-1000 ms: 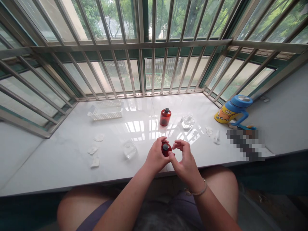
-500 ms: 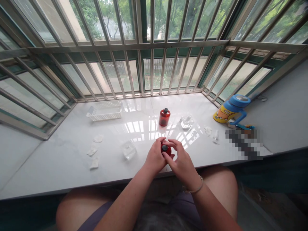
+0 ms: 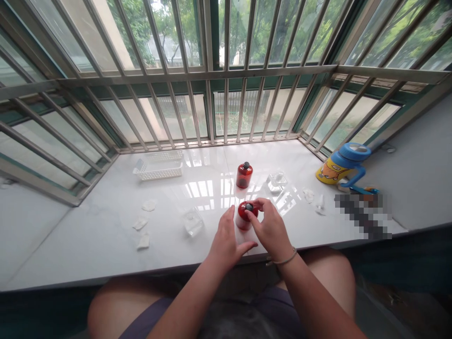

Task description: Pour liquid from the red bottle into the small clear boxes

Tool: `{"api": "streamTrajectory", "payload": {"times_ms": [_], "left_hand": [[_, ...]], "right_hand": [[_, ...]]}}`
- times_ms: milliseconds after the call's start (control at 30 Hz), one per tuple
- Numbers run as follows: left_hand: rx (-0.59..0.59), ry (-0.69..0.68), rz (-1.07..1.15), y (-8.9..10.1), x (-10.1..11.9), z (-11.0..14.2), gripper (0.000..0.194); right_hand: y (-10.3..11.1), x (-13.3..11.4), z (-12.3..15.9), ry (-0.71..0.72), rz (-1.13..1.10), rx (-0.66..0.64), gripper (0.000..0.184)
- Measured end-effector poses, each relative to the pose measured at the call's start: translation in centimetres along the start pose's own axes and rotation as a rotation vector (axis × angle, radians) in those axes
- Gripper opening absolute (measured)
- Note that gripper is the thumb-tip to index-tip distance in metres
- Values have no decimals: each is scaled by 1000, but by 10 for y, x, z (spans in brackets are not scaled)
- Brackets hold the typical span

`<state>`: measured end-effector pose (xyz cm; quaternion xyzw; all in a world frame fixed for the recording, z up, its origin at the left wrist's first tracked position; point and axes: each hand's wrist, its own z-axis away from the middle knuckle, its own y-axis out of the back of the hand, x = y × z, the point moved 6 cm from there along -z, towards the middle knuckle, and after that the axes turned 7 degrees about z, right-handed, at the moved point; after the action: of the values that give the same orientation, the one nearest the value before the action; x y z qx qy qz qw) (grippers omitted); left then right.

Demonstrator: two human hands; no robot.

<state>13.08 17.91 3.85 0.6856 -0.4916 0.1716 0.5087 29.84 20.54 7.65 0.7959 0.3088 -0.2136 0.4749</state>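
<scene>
A small red bottle [image 3: 243, 217] with a dark cap stands on the white sill [image 3: 106, 221] in front of me. My right hand [image 3: 270, 230] is closed around its top, fingers on the cap. My left hand [image 3: 228, 240] rests beside the bottle's left side with fingers stretched out, thumb lying toward the bottle's base. A second red bottle [image 3: 244, 175] with a dark cap stands upright farther back, untouched.
A white slotted basket [image 3: 158, 168] sits at the back left. Clear plastic pieces [image 3: 192, 221] [image 3: 276, 182] and several white scraps [image 3: 141, 223] lie around. A yellow cup with a blue lid [image 3: 342, 165] stands right. Metal window bars [image 3: 212, 70] enclose the sill.
The bottle went from being held up between both hands to standing on the sill. My left hand let go and opened beside it; my right hand stays on the cap.
</scene>
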Motion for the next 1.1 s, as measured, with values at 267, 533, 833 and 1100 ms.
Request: {"api": "streamTrajectory", "payload": {"times_ms": [267,533,833,1100], "left_hand": [[410,72,-339,95,-20,32,108],[243,604,-173,120,-108,22,100],[126,461,-99,113,-94,17,62],[45,401,-31,80,-73,20,60]], "right_hand": [[-8,30,-52,62,105,51,40],[39,101,-32,-36,416,215,32],[122,253,-38,-322,926,-226,52],[133,281,-39,-229,896,-364,41]]}}
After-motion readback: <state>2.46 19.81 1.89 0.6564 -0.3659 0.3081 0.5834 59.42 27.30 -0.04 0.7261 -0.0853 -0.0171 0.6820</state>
